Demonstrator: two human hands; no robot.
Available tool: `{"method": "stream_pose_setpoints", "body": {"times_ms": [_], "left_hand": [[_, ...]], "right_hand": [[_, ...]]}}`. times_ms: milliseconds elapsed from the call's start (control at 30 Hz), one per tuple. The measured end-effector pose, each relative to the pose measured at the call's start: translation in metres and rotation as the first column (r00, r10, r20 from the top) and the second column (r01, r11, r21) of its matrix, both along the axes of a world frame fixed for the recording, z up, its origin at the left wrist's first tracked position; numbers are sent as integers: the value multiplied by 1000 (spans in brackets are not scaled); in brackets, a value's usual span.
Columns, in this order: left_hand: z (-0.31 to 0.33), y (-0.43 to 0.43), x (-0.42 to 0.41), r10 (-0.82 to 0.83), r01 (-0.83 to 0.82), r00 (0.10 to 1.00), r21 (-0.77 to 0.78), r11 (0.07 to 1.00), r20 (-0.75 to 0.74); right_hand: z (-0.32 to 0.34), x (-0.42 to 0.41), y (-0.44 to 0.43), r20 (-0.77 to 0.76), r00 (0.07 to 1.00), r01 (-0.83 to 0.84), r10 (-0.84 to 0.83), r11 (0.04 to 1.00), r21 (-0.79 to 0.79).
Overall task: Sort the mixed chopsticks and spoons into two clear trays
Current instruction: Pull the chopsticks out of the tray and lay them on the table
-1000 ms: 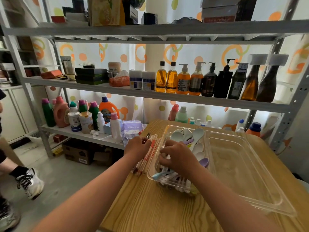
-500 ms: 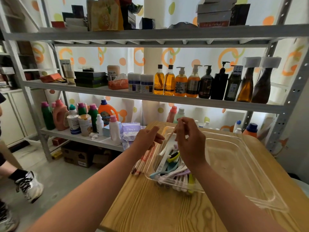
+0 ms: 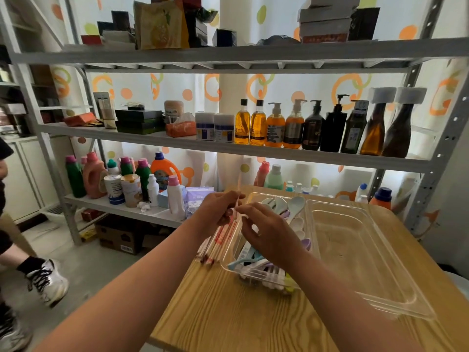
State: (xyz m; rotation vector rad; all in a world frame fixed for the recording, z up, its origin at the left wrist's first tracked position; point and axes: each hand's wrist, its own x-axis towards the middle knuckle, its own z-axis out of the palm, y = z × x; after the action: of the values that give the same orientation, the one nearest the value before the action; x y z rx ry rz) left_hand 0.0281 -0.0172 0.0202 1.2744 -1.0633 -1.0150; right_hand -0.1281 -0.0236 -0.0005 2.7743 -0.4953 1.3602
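Two clear trays sit side by side on the wooden table (image 3: 228, 313). The left tray (image 3: 229, 252) holds several pastel spoons (image 3: 295, 207) and some wrapped chopsticks at its near end. The right tray (image 3: 360, 252) has nothing in it. My left hand (image 3: 215, 209) grips a bundle of red-and-white wrapped chopsticks (image 3: 219, 240) over the table's left edge, just outside the left tray. My right hand (image 3: 266, 235) hovers above the left tray and pinches the top of one wrapped chopstick against the bundle.
A metal shelf rack (image 3: 228, 146) stands close behind the table, loaded with bottles and boxes. To the left the table ends above the floor, where another person's shoe (image 3: 48, 280) shows. A cardboard box (image 3: 119, 237) sits under the rack.
My right hand has lifted a wrapped chopstick out of the left tray and brought it leftward to the bundle in my left hand. The camera has tilted a little.
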Motion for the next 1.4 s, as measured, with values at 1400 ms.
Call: {"method": "stream_pose_setpoints", "body": {"times_ms": [1400], "left_hand": [[-61, -20, 33, 88, -416, 434, 113, 902, 897]], "right_hand": [[-5, -35, -22, -240, 859, 510, -452, 785, 351]]}}
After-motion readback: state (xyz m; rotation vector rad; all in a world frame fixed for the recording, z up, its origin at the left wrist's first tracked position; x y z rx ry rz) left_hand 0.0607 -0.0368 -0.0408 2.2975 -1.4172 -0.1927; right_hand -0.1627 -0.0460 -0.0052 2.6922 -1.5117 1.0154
